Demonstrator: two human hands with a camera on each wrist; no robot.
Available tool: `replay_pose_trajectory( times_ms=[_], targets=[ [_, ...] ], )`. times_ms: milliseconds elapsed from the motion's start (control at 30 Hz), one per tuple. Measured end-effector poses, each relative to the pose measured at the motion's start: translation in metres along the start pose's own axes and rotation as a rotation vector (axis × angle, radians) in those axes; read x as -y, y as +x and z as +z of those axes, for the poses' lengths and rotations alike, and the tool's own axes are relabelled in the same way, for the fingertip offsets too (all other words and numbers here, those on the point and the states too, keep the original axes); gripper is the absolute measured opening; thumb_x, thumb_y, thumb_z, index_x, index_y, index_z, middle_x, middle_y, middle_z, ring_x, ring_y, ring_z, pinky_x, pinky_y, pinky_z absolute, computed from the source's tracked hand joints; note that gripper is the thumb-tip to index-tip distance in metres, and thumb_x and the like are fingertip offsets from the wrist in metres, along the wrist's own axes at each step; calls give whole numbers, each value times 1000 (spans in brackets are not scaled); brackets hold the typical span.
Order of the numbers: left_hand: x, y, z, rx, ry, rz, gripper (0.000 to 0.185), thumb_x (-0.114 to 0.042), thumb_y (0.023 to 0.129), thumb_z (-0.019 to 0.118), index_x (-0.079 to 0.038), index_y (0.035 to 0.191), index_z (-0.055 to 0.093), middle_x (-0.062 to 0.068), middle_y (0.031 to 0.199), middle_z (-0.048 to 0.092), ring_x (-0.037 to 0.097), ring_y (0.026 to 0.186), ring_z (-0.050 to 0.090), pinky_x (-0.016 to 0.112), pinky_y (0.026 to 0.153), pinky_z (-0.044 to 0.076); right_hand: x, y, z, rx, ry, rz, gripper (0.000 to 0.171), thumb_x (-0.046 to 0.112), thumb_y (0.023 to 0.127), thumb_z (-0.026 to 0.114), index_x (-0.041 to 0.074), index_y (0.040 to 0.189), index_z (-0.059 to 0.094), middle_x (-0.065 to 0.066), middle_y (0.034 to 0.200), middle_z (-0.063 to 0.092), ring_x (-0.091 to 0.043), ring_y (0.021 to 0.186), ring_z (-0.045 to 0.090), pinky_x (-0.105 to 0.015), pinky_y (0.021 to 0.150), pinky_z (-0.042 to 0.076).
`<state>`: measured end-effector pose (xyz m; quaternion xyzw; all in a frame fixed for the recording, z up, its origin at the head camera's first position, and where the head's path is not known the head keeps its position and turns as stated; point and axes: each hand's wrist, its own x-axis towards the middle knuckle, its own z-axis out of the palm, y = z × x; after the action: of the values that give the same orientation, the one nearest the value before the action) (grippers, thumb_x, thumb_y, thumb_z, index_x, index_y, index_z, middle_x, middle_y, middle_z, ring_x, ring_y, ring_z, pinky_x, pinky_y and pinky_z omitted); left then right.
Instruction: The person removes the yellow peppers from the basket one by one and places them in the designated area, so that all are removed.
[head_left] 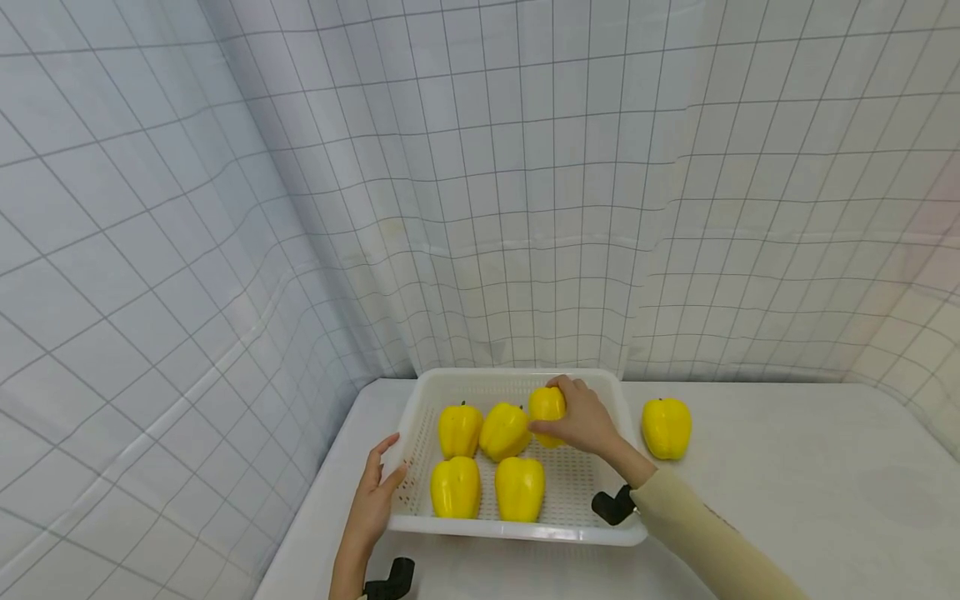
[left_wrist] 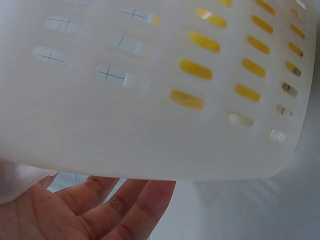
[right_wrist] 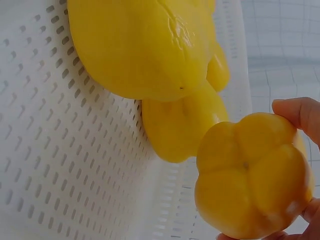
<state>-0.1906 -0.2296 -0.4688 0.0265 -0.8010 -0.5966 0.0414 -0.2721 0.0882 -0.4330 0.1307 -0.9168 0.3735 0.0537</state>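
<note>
The right hand [head_left: 588, 421] reaches over the white perforated basket [head_left: 517, 527] from the near right, forearm in a cream sleeve [head_left: 705, 542] angled up and to the left. Its fingers and thumb are curled round a yellow bell pepper [head_left: 546, 406], gripping it at the far side of the basket, just inside the back wall. In the right wrist view the held pepper [right_wrist: 252, 175] shows its lobed underside, with a fingertip [right_wrist: 300, 112] at its upper edge, and it is close to other peppers inside the basket.

The left hand [head_left: 375, 496] is at the basket's near left corner, fingers extended along the outer wall and thumb raised beside the rim. It is not gripping; the fingers are straight and relaxed. The left wrist view shows the open palm and fingers [left_wrist: 125, 205] just under the slotted basket wall [left_wrist: 150, 100].

Four more yellow peppers lie in the basket: two in the back row [head_left: 460, 429] [head_left: 504, 431] and two in the front row [head_left: 455, 487] [head_left: 520, 489]. One further pepper [head_left: 666, 427] stands on the white desk [head_left: 787, 492], just beside the basket's right side. A gridded white curtain [head_left: 480, 192] surrounds the desk.
</note>
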Motion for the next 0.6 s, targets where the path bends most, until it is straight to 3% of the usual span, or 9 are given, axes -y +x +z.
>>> replay_pose_trajectory(
  times_ms=[367, 600],
  targets=[
    [-2, 0, 1, 5, -5, 13, 49, -16, 99, 48, -15, 146, 32, 20, 143, 36, 35, 119, 42, 51, 94, 34, 1, -2, -2, -37, 16, -21, 63, 41, 71, 78, 11, 120, 52, -10, 105, 52, -25, 86, 49, -35, 68, 45],
    [1, 1, 0, 1, 13, 1, 48, -17, 99, 49, -17, 145, 34, 19, 143, 37, 34, 119, 42, 52, 94, 33, 4, -4, -6, -66, 64, -11, 70, 39, 72, 79, 4, 124, 49, -10, 105, 56, -22, 83, 52, -35, 68, 47]
  ],
)
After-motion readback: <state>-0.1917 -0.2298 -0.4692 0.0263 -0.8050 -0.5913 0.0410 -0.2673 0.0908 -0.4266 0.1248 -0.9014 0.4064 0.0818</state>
